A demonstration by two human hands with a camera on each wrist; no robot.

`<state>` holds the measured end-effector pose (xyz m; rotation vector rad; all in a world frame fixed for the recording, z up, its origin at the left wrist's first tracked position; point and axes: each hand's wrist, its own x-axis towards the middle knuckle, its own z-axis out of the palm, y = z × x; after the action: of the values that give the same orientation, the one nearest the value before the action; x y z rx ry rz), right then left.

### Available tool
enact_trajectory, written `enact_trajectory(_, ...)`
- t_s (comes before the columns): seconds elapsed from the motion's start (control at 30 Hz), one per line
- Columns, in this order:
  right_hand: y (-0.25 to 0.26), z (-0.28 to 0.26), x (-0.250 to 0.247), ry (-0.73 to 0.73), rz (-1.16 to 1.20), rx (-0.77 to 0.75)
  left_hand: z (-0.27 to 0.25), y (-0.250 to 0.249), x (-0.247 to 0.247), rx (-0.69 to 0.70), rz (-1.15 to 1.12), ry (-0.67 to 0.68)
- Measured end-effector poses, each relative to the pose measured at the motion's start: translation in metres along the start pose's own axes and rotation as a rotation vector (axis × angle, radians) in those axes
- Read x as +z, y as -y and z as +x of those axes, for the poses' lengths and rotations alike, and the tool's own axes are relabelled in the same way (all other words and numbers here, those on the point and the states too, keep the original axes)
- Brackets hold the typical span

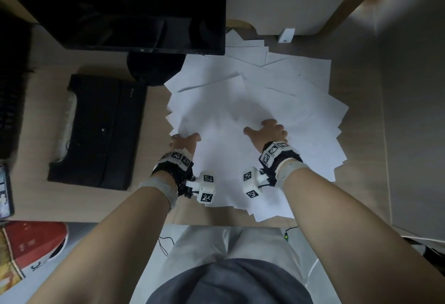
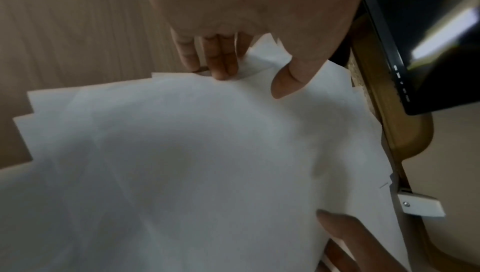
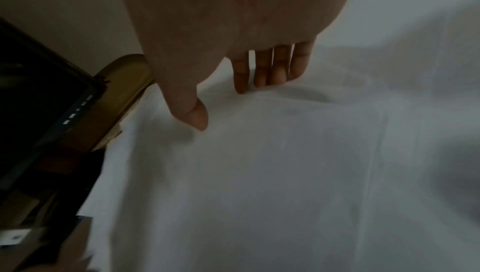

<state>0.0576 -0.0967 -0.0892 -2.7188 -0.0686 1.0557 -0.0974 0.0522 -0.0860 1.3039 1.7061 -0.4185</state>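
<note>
The fanned heap of white paper sheets [image 1: 252, 101] lies on the desk just right of the monitor [image 1: 134, 7], the left hand [image 1: 184, 143] touching its monitor-side edge and the right hand [image 1: 267, 133] pressing its top farther out, both with straight fingers and gripping nothing.

Left hand [image 1: 184, 141] touches the left edge of the fanned sheets [image 1: 240, 101]; right hand [image 1: 267, 133] presses their middle. A case [image 1: 101, 133] lies left.
</note>
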Motion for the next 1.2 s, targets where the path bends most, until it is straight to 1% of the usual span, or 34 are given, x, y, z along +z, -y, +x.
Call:
enact_trajectory(0.07,0.014,-0.008,0.010,0.078,-0.036,-0.024,0.002,-0.001,0.001,0.007,-0.050,-0.001)
enact_trajectory(0.1,0.019,-0.012,0.013,0.077,-0.035,-0.021,0.002,-0.001,0.000,0.002,-0.052,0.001)
enact_trajectory(0.13,0.021,-0.013,0.013,0.054,-0.014,-0.005,0.001,0.000,-0.004,-0.001,-0.045,-0.008)
enact_trajectory(0.23,0.019,-0.008,0.004,-0.029,0.101,0.065,0.007,0.007,-0.012,-0.011,-0.048,-0.095)
enact_trajectory(0.27,0.018,-0.006,0.003,-0.012,0.097,0.061,0.006,0.008,-0.015,-0.014,-0.058,-0.087)
enact_trajectory(0.33,0.023,-0.006,0.006,0.084,0.061,0.019,0.003,0.005,-0.014,-0.003,-0.089,-0.032)
enact_trajectory(0.4,0.033,-0.013,0.014,0.165,-0.023,-0.010,0.006,0.004,-0.012,0.013,-0.050,0.023)
enact_trajectory(0.47,0.041,-0.023,0.021,0.181,-0.092,-0.019,0.012,0.004,-0.016,0.006,-0.036,0.032)
enact_trajectory(0.5,0.044,-0.027,0.023,0.175,-0.085,-0.019,0.017,0.006,-0.019,0.003,-0.062,0.035)
enact_trajectory(0.57,0.045,-0.030,0.025,0.174,0.051,-0.044,0.017,0.008,-0.023,0.019,-0.166,0.041)
enact_trajectory(0.63,0.043,-0.032,0.025,0.205,0.206,-0.124,0.009,0.008,-0.025,0.008,-0.267,0.048)
enact_trajectory(0.7,0.039,-0.035,0.022,0.265,0.232,-0.198,0.003,0.010,-0.022,-0.002,-0.291,0.044)
enact_trajectory(0.73,0.037,-0.036,0.018,0.270,0.240,-0.219,0.000,0.010,-0.021,-0.004,-0.277,0.039)
enact_trajectory(0.87,0.032,-0.042,-0.010,0.179,0.357,-0.226,-0.014,0.006,-0.026,0.047,-0.174,0.014)
enact_trajectory(0.97,0.031,-0.048,-0.035,0.092,0.485,-0.244,-0.027,-0.013,-0.034,0.156,-0.096,-0.019)
enact_trajectory(1.03,0.036,-0.056,-0.053,0.079,0.572,-0.281,-0.042,-0.033,-0.040,0.244,-0.001,-0.005)
enact_trajectory(1.1,0.042,-0.063,-0.070,0.040,0.656,-0.313,-0.062,-0.053,-0.048,0.342,-0.038,-0.017)
enact_trajectory(1.2,0.051,-0.071,-0.097,-0.084,0.799,-0.344,-0.085,-0.083,-0.057,0.466,-0.166,0.010)
